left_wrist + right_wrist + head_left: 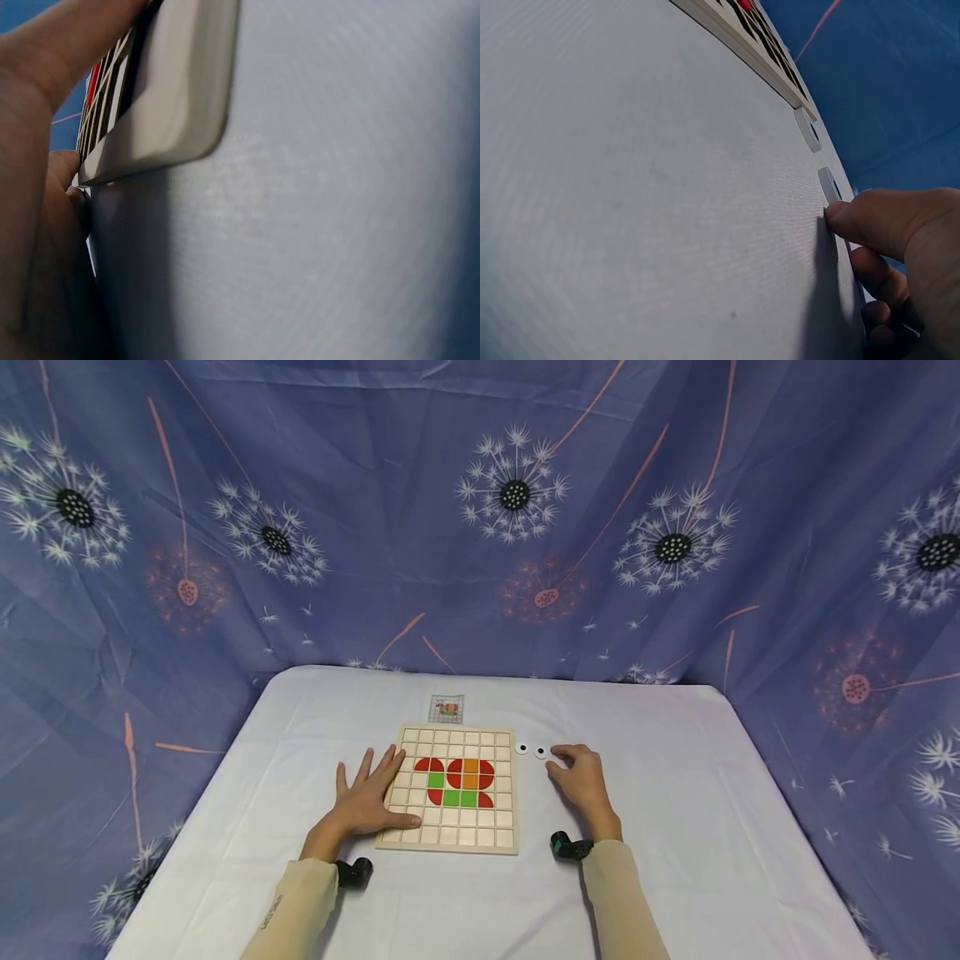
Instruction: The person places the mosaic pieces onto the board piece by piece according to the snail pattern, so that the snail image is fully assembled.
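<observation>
A wooden grid board [465,835] lies on the table, with red rounded tiles [487,774], green square tiles [451,797] and orange square tiles [470,767] set in its middle. My left hand [366,802] rests with spread fingers on the board's left side, its thumb over the lower left squares. To the right of the board lie two white discs with black centres, an inner disc [522,748] and an outer disc [541,752]. Just right of the outer one is my right hand [581,781], thumb and index finger apart, fingertips close beside the disc [827,185].
Behind the board lies a small card [446,709] printed with a coloured grid figure. A white cloth [675,793] covers the table, and a blue dandelion-patterned curtain [420,527] hangs behind it. Both wrists carry black cameras.
</observation>
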A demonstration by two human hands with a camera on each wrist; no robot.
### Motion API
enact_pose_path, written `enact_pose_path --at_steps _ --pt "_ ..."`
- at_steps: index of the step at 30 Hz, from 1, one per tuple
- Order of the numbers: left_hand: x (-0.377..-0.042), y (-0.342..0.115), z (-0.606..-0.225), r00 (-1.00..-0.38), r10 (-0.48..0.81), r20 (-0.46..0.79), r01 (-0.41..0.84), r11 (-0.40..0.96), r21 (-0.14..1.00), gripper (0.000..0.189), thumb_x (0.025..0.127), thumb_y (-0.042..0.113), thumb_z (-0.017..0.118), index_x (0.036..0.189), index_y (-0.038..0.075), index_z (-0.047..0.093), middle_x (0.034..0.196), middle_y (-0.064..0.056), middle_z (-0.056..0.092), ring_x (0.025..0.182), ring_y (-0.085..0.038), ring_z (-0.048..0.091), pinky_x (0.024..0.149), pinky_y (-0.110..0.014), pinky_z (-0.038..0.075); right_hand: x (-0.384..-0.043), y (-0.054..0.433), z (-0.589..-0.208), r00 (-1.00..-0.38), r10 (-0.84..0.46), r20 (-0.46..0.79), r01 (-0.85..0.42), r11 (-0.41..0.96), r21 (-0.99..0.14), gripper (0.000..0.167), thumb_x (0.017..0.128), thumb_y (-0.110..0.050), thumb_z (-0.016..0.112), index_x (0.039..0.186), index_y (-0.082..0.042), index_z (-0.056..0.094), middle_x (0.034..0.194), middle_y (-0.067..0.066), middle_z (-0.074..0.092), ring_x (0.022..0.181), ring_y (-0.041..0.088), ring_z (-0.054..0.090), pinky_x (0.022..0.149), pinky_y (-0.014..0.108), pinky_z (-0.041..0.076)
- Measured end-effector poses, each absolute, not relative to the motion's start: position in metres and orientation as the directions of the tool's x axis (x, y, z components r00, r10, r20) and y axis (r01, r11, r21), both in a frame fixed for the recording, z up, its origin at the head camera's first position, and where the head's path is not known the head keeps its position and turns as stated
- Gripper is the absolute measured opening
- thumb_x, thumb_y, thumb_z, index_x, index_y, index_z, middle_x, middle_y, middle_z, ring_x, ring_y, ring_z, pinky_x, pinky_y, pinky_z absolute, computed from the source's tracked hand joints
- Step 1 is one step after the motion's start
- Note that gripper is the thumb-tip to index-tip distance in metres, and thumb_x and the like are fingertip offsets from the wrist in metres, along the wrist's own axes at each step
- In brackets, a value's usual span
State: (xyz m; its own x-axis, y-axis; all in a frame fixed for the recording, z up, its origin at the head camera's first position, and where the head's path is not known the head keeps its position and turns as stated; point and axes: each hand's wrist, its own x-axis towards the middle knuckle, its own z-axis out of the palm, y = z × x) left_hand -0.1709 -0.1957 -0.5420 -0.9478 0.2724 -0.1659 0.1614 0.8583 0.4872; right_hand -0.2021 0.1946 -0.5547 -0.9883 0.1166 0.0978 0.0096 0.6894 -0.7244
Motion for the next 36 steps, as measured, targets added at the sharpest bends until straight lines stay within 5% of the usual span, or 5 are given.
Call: enact_pose_path --at_steps 21,36 --pt "-0.173 -0.195 -0.542 -0.944 0.279 -0.174 0.165 0.860 0.483 0.132 0.065 0.076 0.081 0.167 0.019 0.019 0.175 -0.007 0.011 0.160 -0.044 -0.003 0.116 -0.073 -0.018 -0.219 0.186 -0.554 -0.991 0.075 0.112 -0.024 0.719 -0.695 0.030 0.085 -0.015 0.081 0.111 0.000 0.077 0.104 0.015 0.072 0.104 0.034 0.060 0.096 0.049 0.047" --pt "-0.169 -0.196 -0.539 -0.946 0.283 -0.155 0.172 0.850 0.498 0.131 0.065 0.074 0.082 0.166 0.016 0.021 0.174 -0.010 0.014 0.159 -0.046 -0.002 0.115 -0.074 -0.017 -0.219 0.174 -0.538 -0.997 0.019 0.080 -0.046 0.675 -0.736 0.032 0.088 -0.014 0.075 0.117 -0.001 0.074 0.109 0.016 0.070 0.103 0.031 0.064 0.096 0.049 0.052"
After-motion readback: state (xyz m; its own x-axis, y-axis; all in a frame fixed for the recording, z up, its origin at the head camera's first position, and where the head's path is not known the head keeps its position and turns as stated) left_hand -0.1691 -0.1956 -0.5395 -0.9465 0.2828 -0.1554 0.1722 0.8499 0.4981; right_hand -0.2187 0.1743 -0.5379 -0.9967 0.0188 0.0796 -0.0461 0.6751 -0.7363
